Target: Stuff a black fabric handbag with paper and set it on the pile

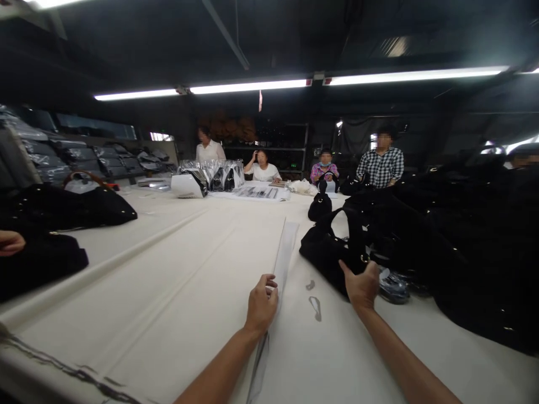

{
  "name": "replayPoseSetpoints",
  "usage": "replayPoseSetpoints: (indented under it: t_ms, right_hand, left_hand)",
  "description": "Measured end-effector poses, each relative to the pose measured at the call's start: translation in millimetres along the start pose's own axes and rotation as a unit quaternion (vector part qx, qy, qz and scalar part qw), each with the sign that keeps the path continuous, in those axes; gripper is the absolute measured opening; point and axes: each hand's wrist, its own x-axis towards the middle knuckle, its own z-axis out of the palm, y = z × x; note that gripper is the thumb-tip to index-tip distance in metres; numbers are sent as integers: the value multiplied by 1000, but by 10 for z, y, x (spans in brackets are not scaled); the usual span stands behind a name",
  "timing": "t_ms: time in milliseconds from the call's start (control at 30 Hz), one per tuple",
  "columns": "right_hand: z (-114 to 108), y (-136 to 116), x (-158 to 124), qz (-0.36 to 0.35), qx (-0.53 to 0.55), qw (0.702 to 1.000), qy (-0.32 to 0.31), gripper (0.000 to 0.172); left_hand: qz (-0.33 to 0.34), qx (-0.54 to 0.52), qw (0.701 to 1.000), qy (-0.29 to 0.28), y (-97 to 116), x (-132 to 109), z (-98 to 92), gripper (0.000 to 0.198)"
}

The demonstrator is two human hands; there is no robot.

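Holding: left hand (261, 303) curled, fingers clamped on a clear plastic strip (285, 252), which lies along the white table (126, 292).
Right hand (360, 286): open, fingers apart, thumb raised, just beside a black handbag (326, 252).
Progress: wrapped bags (210, 177) stand bunched far down the table; the black handbag lies unwrapped.
Arms: both reach forward, angled inward.
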Motion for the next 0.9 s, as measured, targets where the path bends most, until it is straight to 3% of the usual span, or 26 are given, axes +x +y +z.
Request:
replayPoseSetpoints:
  t_ms: [167,333,467,633,900]
  right_hand:
    - [1017,-117,350,22,-56,997,40,51]
    - [1647,-141,559,0,-77,997,30,54]
    - [1846,-161,461,-48,-72,996,13,68]
    - [1833,-162,353,-17,-89,996,11,69]
    - [2091,-84,847,-42,-107,992,-47,62]
  left_hand:
    - [-9,14,1000,-21,13,-31,18,30]
    - [-19,17,998,-52,43,-96,78,32]
    - [-7,3,999,-52,48,-205,149,31]
    - [-21,-14,998,-53,37,-313,172,31]
    - [-65,-29,994,-82,-24,-221,155,39]
